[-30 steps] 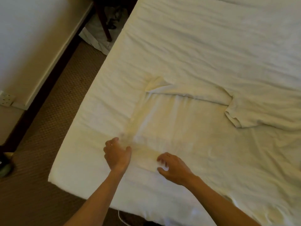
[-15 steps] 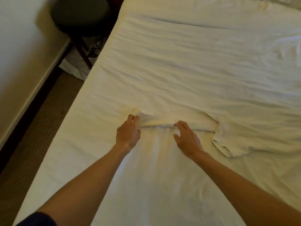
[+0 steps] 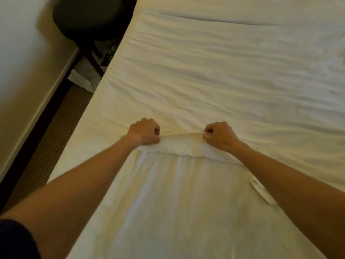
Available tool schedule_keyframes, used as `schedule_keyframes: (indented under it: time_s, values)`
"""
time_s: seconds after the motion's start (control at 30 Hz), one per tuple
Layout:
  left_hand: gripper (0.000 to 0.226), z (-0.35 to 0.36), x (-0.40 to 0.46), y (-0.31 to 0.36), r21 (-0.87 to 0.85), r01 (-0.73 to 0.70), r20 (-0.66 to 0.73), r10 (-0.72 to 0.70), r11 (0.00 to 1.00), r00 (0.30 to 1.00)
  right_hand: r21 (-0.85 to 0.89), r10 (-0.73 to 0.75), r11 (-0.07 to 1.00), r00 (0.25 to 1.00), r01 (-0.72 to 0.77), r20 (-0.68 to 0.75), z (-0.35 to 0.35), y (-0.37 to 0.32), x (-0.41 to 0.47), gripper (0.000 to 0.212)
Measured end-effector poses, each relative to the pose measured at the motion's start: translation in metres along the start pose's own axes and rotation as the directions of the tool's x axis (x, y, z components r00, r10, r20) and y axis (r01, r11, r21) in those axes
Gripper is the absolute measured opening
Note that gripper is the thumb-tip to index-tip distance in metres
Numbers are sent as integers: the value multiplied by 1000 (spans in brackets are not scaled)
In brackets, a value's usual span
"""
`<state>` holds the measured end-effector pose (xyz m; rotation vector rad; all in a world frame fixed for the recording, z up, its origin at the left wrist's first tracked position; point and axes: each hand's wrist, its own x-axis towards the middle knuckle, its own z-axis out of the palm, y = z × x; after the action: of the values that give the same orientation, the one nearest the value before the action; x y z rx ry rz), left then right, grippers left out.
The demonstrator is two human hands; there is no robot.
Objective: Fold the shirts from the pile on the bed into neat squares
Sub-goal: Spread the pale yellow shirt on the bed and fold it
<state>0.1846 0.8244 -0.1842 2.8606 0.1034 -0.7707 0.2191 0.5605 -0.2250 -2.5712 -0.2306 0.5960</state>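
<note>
As both grips [image 3: 182, 135] pinch: shirt [image 3: 183, 193] between.

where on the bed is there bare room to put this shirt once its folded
Bare sheet beyond both hands, up the bed. A narrow strip lies between the left hand and the bed's left edge. Crowded: the shirt fills the near bed under the arms, right hand included.

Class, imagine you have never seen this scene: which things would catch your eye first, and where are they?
Two bare arms reach up the middle; the left hand and right hand each pinch the far edge of a white shirt spread on the bed. At upper left, beside the bed, stands a dark round stool.
</note>
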Motion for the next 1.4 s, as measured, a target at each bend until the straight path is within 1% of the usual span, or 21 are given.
schedule_keyframes:
  time_s: [0.07, 0.17, 0.23, 0.3, 0.33, 0.4, 0.47, 0.57, 0.6, 0.67, 0.73, 0.8, 0.87, 0.97, 1.03, 1.1, 1.17, 1.23, 1.3, 1.33, 1.4]
  values:
    - [4, -27, 24, 5, -3, -21, -16, 21, 1000, 1000, 51, 36, 998, 995, -31, -97, -14, -2, 13, 15]
    - [10, -35, 56, 19, -70, -34, -266, 14, 997, 964, 129, 88, 990, 955, -53, -284, -14, 1, 31, 14]
    - [33, -17, 65, 29, -140, 2, -326, -48, 990, 944, 130, 67, 991, 971, -38, -230, -4, 9, 36, 28]
    - [53, 14, 63, 32, -155, 100, -263, -138, 983, 955, 63, 27, 998, 995, -20, -97, 6, 19, 33, 52]
    - [56, 29, 60, 31, -167, 151, -247, -189, 974, 950, 14, 16, 1000, 997, -15, -76, 10, 24, 30, 58]
    - [54, 52, 55, 24, -239, 228, -252, -287, 944, 924, -54, -6, 999, 995, 1, -96, 12, 35, 24, 61]
    - [54, 62, 53, 21, -268, 258, -257, -327, 928, 910, -51, -60, 997, 988, 53, -139, 7, 49, 15, 60]
    - [58, 70, 54, 40, -164, 294, -307, -332, 942, 892, -71, -162, 986, 962, 150, -218, -9, 80, -12, 56]
    - [57, 72, 53, 55, -148, 212, -358, -252, 966, 899, -86, -179, 983, 951, 162, -252, -16, 92, -24, 56]
    - [48, 75, 48, 96, -153, -104, -452, 24, 983, 892, -93, -167, 985, 943, 146, -288, -30, 117, -48, 61]
    - [35, 81, 41, 144, -180, -372, -467, 254, 911, 847, -83, -122, 991, 948, 102, -294, -42, 149, -72, 66]
    - [23, 85, 29, 195, -239, -446, -362, 348, 862, 865, -70, -66, 996, 948, 47, -312, -54, 183, -100, 69]
    - [17, 93, 20, 238, -316, -372, -237, 307, 873, 922, -59, -34, 998, 941, 15, -336, -64, 214, -129, 70]
    - [45, 108, 7, 288, -341, -218, -103, 194, 914, 976, -105, -9, 994, 963, -21, -270, -74, 255, -171, 79]
    - [53, 116, -5, 312, -267, -159, -52, 150, 951, 987, -158, 35, 985, 984, -63, -175, -74, 278, -190, 84]
    - [53, 121, -11, 329, -227, -99, 38, 110, 969, 993, -177, 60, 980, 987, -86, -148, -71, 297, -200, 76]
    - [53, 120, -8, 338, -284, 11, 142, 31, 959, 989, -176, 23, 983, 978, -60, -208, -67, 312, -201, 51]
    - [45, 111, 0, 345, -422, 151, 275, -33, 894, 961, -118, -26, 993, 942, -15, -335, -66, 323, -196, 26]
    - [23, 91, 9, 354, -576, 355, 454, -73, 736, 888, -24, 1, 1000, 910, -12, -415, -75, 326, -187, 18]
    - [17, 79, 16, 358, -601, 450, 539, -80, 660, 838, 20, 37, 999, 896, -32, -443, -83, 325, -182, 16]
    - [26, 57, 36, 367, -662, 547, 619, -38, 512, 785, 164, 168, 981, 875, -103, -454, -102, 323, -167, 13]
